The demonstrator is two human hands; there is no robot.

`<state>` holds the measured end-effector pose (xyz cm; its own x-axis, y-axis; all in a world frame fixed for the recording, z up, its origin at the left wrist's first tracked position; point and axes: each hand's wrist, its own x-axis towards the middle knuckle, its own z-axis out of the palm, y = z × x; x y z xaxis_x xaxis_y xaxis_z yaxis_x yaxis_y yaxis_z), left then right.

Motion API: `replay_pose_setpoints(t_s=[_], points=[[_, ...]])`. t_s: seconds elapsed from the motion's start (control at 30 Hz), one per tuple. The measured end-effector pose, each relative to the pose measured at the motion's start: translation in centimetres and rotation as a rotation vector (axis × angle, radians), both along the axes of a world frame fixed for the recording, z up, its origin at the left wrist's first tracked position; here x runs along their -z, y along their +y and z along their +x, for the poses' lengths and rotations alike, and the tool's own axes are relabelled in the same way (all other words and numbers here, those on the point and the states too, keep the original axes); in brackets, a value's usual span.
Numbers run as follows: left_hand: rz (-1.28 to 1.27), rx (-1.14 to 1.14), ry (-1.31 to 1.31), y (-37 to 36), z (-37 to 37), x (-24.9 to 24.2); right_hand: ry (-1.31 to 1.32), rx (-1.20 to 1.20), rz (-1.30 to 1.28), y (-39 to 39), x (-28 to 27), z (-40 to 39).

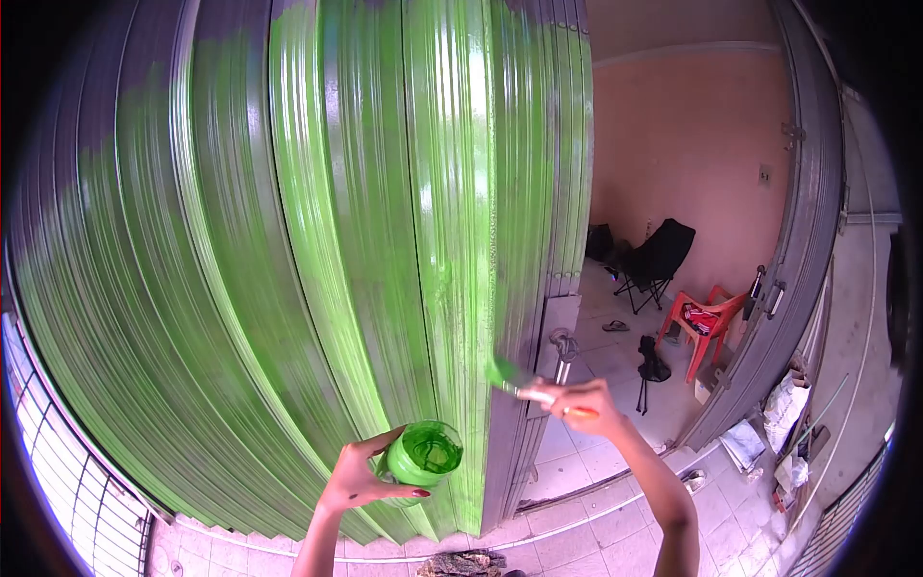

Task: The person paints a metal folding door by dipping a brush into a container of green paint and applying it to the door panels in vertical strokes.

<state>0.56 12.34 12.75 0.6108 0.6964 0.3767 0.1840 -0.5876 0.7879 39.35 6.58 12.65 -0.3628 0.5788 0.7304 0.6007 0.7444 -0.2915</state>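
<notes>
My left hand [361, 473] is wrapped round a jar of green paint [423, 454], its open top tilted toward me and its rim smeared with paint. In my right hand [586, 404] is a paintbrush [529, 389], its green-loaded bristles right at the edge of the folding metal door [365, 240]. Streaky wet green covers most of the door's ribbed panels, while grey shows along the top and on the strip beside the brush. A metal latch [564, 351] sits on the door edge, just above my right hand.
Through the doorway stand a black folding chair [661, 252] and a red plastic chair [707, 322]. A black bag [654, 363] and a sandal [615, 326] are on the tiled floor. Papers and sacks [786, 409] lie by the right door frame [803, 260]. Barred grilles flank both sides.
</notes>
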Motion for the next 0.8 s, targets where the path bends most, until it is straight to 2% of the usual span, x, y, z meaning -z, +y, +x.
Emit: replay_pose_setpoints(t_s=[0.07, 0.17, 0.23, 0.33, 0.43, 0.47, 0.57, 0.63, 0.67, 0.73, 0.8], points=[[0.002, -0.025, 0.001, 0.2, -0.6, 0.8, -0.16, 0.016, -0.054, -0.6, 0.5, -0.6], [-0.007, -0.066, 0.014, 0.0, -0.7, 1.0, -0.178, 0.072, -0.152, 1.2, -3.2, -0.3], [-0.013, -0.077, 0.012, -0.3, -0.7, 0.8, -0.229, -0.067, 0.13, 2.4, -10.0, -0.4], [-0.009, -0.092, 0.006, -0.8, -0.1, 0.0, -0.214, -0.068, 0.286, 3.2, -18.7, 0.1], [0.013, -0.114, -0.007, -1.3, 0.8, -0.7, -0.121, -0.031, 0.443, 2.5, -23.6, -0.4], [0.025, -0.12, -0.015, -1.5, 1.1, -0.8, -0.094, -0.036, 0.582, 2.8, -23.8, -0.8], [0.005, -0.117, -0.04, -1.6, 1.9, -0.7, -0.158, -0.01, 0.756, 2.8, -20.8, -1.2], [-0.01, -0.12, -0.057, -1.8, 2.2, -0.4, -0.39, 0.234, 0.821, 2.2, -14.8, -2.8], [-0.019, -0.122, -0.064, -2.0, 2.2, -0.2, -0.511, 0.235, 0.748, 1.3, -11.5, -3.2], [-0.026, -0.132, -0.051, -2.1, 2.0, 0.2, -0.517, 0.094, 0.561, 1.6, -4.5, -2.8], [-0.022, -0.133, -0.052, -1.9, 2.0, 0.2, -0.56, -0.017, 0.403, 0.9, -4.6, -2.9]])
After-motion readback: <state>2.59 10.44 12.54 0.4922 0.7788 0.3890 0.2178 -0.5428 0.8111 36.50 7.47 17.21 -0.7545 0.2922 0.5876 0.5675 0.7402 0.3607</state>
